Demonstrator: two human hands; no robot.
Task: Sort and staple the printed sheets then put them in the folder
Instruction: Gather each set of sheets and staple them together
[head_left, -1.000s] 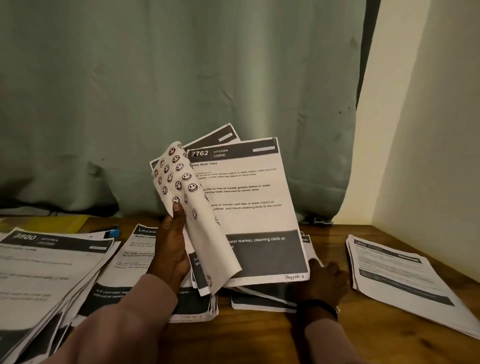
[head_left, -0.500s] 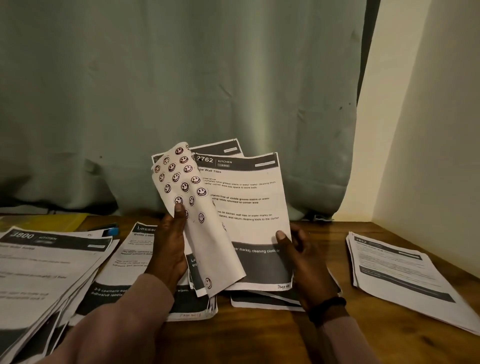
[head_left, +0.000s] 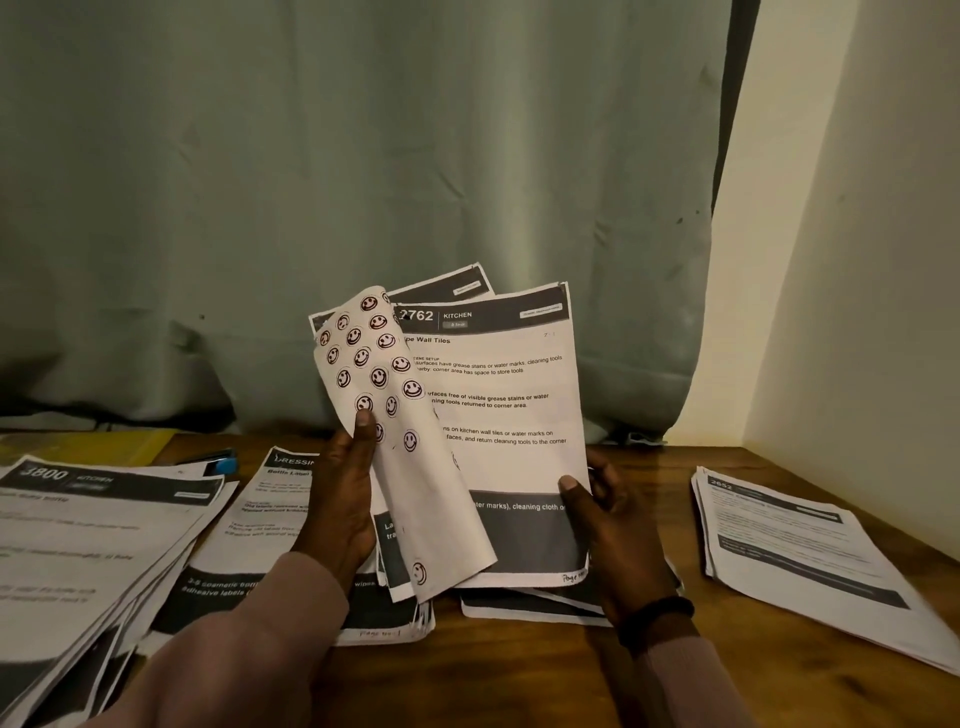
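While both hands grip sheets (head_left: 498, 410), yellow folder (head_left: 88, 446) lies flat.

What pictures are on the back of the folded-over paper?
Rows of little smiley faces on the folded-over sheet, held by the left hand; head view.

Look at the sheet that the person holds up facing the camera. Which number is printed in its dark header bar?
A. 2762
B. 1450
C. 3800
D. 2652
A. The held sheet, gripped at its lower right edge by the right hand, reads 2762 beside the word KITCHEN in its header, while the left hand folds back a smiley-printed page in front of it.
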